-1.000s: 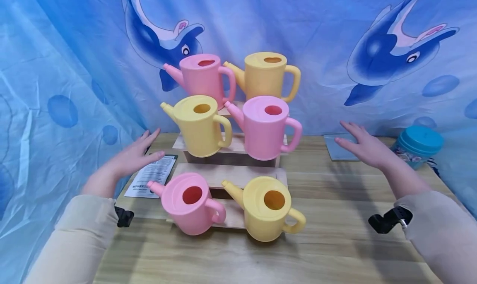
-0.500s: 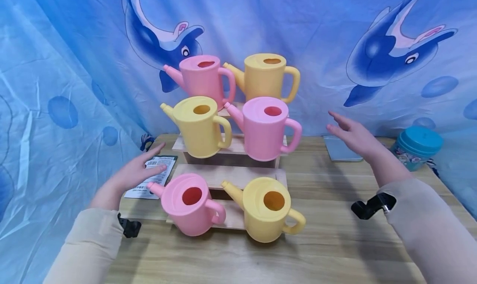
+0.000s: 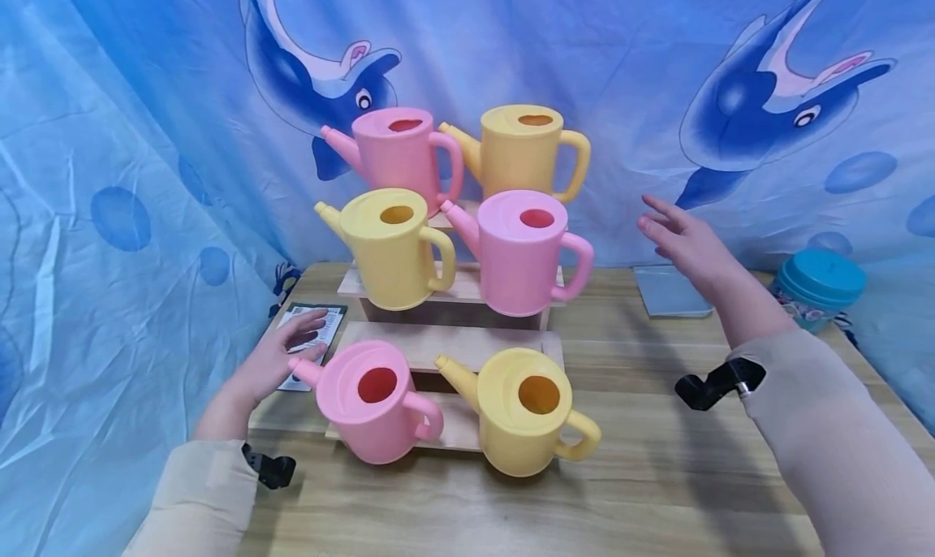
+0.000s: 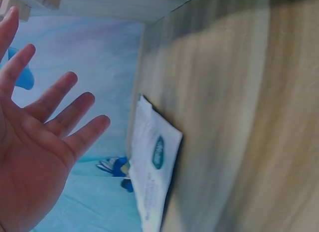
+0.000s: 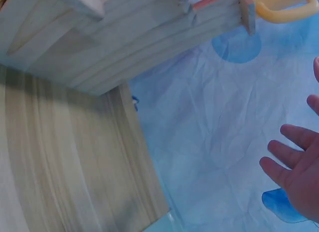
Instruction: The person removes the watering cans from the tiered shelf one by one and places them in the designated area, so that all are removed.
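Pink and yellow watering cans stand in pairs on a stepped wooden rack (image 3: 453,346). The front step bears a pink watering can (image 3: 372,407) on the left and a yellow watering can (image 3: 519,415) on the right. On the middle step are a yellow one (image 3: 390,256) and a pink one (image 3: 514,256); at the top, a pink one (image 3: 398,159) and a yellow one (image 3: 520,155). My left hand (image 3: 277,354) hovers beside the front pink can's spout, its fingers spread and holding nothing (image 4: 40,127). Raised right of the rack, my right hand (image 3: 687,244) is also without anything in it.
A printed packet (image 4: 154,167) lies on the wooden table (image 3: 621,476) beneath my left hand. Toward the back right are a pale flat pad (image 3: 668,293) and a teal-lidded tub (image 3: 821,281). A blue dolphin-print curtain (image 3: 613,70) hangs behind and at the left.
My left hand has moved down and rightward, nearer the front pink can. The right hand has risen and shifted slightly left. The watering cans have stayed where they were.
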`<state>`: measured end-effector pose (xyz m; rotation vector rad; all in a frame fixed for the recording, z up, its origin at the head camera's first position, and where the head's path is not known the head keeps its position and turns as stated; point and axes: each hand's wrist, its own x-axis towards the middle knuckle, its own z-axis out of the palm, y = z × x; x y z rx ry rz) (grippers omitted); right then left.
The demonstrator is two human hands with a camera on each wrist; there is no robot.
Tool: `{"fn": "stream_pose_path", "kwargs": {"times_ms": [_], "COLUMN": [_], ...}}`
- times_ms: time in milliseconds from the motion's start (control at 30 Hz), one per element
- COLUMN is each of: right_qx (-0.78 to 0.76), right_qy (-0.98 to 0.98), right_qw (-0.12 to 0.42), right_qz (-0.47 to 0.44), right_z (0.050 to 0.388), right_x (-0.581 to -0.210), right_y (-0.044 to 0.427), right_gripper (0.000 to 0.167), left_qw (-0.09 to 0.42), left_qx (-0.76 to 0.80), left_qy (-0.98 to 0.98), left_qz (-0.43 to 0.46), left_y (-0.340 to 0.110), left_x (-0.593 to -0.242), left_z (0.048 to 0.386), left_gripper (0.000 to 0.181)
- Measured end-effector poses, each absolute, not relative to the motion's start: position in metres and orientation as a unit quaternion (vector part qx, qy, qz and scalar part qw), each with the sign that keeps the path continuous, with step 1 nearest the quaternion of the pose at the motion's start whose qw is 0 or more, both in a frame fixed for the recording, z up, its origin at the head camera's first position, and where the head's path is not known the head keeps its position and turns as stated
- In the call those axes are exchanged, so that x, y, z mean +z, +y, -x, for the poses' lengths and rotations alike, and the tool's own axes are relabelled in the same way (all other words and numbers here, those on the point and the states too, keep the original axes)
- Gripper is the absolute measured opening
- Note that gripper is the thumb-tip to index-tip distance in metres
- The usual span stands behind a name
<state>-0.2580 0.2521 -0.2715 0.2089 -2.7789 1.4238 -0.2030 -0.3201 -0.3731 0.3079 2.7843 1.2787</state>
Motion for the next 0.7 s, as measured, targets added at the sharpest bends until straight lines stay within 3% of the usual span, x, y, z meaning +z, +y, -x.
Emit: {"fn": "stream_pose_path", "kwargs": {"times_ms": [367, 700], "right_qx": [0.551, 0.576], "right_qy": [-0.832, -0.814], "right_qw": [0.040, 0.051], "right_qz": [-0.046, -0.057], "right_z": [0.265, 0.267], "right_x": [-0.259, -0.243], "right_y": [0.235, 0.223], "right_gripper": [0.075, 0.070], "left_qw": [0.035, 0.068], "left_qx": [0.481, 0.546], "left_qy": [0.869, 0.829], "left_qz": [-0.111, -0.095], "left_y": [-0.315, -0.314], "left_x": [-0.401, -0.425], "left_z": [0.197, 0.183], "left_gripper": [0.053, 0.052]}}
